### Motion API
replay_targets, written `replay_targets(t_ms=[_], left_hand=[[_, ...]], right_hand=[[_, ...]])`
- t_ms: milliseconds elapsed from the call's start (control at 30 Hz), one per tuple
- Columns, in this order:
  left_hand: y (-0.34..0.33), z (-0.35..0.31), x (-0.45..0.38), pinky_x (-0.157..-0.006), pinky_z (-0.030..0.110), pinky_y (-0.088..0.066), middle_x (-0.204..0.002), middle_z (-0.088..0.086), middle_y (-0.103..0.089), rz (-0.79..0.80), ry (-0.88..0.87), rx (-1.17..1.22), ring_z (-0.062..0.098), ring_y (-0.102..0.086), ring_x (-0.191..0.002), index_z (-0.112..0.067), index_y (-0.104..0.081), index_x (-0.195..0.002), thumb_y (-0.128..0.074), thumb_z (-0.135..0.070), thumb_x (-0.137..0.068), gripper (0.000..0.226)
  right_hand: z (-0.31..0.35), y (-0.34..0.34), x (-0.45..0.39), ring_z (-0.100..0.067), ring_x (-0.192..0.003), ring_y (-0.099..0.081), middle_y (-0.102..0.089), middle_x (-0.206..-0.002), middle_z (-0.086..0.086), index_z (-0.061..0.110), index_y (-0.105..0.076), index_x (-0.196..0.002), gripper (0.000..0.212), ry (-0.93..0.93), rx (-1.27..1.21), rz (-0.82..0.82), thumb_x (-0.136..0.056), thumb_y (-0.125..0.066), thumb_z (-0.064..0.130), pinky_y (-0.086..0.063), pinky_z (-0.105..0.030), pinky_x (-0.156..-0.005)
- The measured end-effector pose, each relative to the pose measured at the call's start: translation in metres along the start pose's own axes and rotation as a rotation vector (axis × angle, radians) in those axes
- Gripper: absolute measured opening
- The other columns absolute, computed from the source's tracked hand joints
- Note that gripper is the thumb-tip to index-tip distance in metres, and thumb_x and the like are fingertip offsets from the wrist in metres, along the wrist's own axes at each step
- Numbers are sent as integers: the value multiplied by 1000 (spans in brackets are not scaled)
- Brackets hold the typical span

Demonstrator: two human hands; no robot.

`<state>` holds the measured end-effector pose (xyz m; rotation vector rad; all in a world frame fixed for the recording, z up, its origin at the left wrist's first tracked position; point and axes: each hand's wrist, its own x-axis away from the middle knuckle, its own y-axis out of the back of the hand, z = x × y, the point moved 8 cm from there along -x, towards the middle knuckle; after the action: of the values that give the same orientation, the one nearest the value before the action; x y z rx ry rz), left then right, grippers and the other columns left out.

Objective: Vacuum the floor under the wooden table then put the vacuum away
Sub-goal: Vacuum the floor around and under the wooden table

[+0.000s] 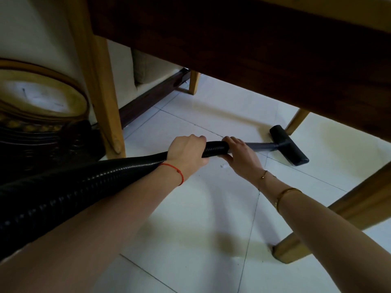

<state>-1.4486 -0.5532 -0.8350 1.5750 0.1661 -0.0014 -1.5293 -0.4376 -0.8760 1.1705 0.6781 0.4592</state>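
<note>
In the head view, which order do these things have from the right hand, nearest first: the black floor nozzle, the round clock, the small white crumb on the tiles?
Measured from the right hand:
1. White crumb: on the tile just below the hand, a little to its left.
2. Black floor nozzle: to the right, at the tube's end, on the floor.
3. Round clock: far left, beyond the table leg.

Pale tiled floor (211,218) under black vacuum head (288,148), wooden table legs (110,115), small white crumb (223,166).
</note>
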Motion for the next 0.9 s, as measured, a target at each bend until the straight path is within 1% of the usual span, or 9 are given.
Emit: replay_targets(t_ms=[100, 200, 300, 367, 467, 567, 667, 733, 900], left_hand=[[10, 21, 21, -63, 29, -37, -99, 8, -64, -6, 28, -35, 28, -64, -86, -15, -53, -112, -54, -39, -89, 34], [21, 45, 46, -62, 29, -37, -98, 7, -64, -10, 56, -58, 27, -64, -85, -15, -53, -111, -54, -40, -89, 34], [31, 70, 73, -60, 29, -37, -97, 6, -64, -12, 95, -52, 26, -64, -85, -16, -53, -107, -55, -43, -89, 32], [36, 87, 91, -59, 29, -37, -96, 5, -64, -8, 127, -54, 26, -64, -84, -16, -53, -105, -55, -44, -89, 33], [41, 109, 115, -58, 29, -39, -92, 3, -61, 6, 175, -46, 23, -64, -81, -17, -53, -106, -56, -46, -88, 34], [44, 125, 133, -58, 29, -42, -86, 1, -58, 23, 232, -20, 22, -64, -79, -18, -53, -110, -56, -46, -88, 36], [41, 129, 139, -61, 29, -45, -92, 1, -63, 37, 249, -24, 22, -65, -81, -19, -53, -113, -56, -48, -88, 38], [35, 127, 137, -64, 30, -47, -94, 3, -65, 44, 260, -29, 24, -65, -82, -18, -55, -111, -56, -48, -87, 39], [18, 107, 114, -61, 26, -37, -94, 3, -64, 54, 256, -2, 23, -64, -84, -16, -56, -103, -55, -46, -88, 33]], right_hand=[[31, -4, -2, -23, -95, -56, -60, -99, -2, 13, -53, -105, 27, 56, -40, -12, -89, -61, 34, -49, -36, -70], [68, -8, -3, -22, -93, -54, -59, -98, -3, 13, -53, -104, 27, 113, -60, -19, -90, -59, 35, -48, -38, -69], [105, -15, -5, -24, -93, -54, -59, -99, -4, 13, -53, -106, 26, 178, -85, -9, -89, -61, 29, -46, -37, -68], [130, -19, -6, -24, -93, -54, -58, -99, -4, 13, -52, -106, 25, 214, -113, 8, -88, -62, 28, -47, -37, -70], [163, -23, -7, -24, -91, -54, -59, -100, -7, 12, -53, -105, 25, 286, -146, 27, -87, -63, 27, -48, -38, -74], [187, -28, -8, -25, -86, -54, -60, -95, -8, 11, -54, -102, 23, 337, -155, 33, -84, -64, 21, -47, -39, -76], [194, -32, -9, -23, -82, -54, -60, -90, -5, 13, -55, -98, 23, 350, -137, 44, -79, -64, 21, -47, -38, -74], [190, -36, -11, -23, -82, -54, -60, -89, -5, 12, -55, -96, 22, 341, -131, 76, -78, -63, 20, -47, -37, -73], [157, -47, -20, -23, -85, -54, -59, -91, -6, 10, -53, -94, 19, 279, -137, 149, -79, -64, 14, -43, -31, -68]])
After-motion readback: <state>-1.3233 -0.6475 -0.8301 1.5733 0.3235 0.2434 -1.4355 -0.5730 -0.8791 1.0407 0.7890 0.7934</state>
